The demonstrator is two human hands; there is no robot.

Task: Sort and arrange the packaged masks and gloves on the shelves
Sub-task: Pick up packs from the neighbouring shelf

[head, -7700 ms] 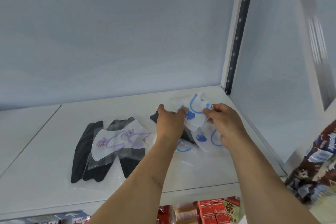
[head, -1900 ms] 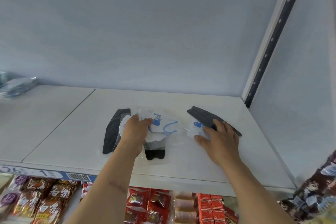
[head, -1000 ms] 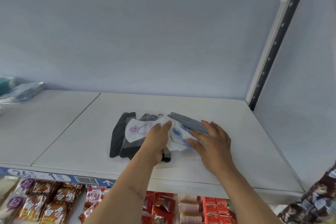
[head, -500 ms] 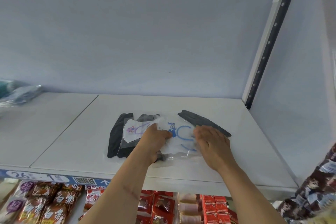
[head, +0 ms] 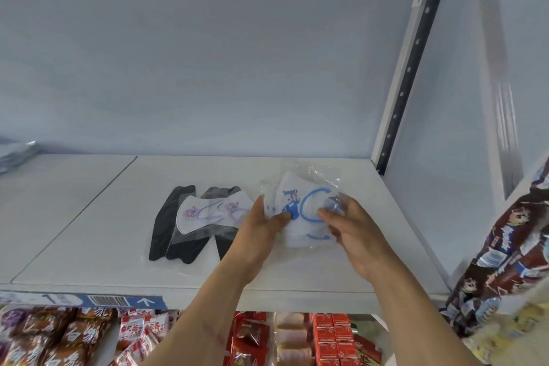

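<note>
A clear packet with a white mask printed in blue (head: 300, 202) is lifted a little above the white shelf (head: 89, 232). My left hand (head: 261, 229) pinches its left edge with thumb on the front. My right hand (head: 350, 226) grips its right edge. To the left, two white masks with purple prints (head: 208, 211) lie in clear packets on top of black packaged masks (head: 166, 223). One black piece is partly hidden behind my left hand.
A shelf upright with holes (head: 401, 92) and a side panel close the right. Some packets (head: 15, 151) lie at the far left of the shelf. Red and brown snack packs (head: 59, 336) fill the lower shelf; a dark snack bag (head: 511, 261) hangs on the right.
Both hands gathered the blue-print packets on the shelf, then lifted one up and to the right. The black mask that lay at the right a moment ago is no longer visible there.
</note>
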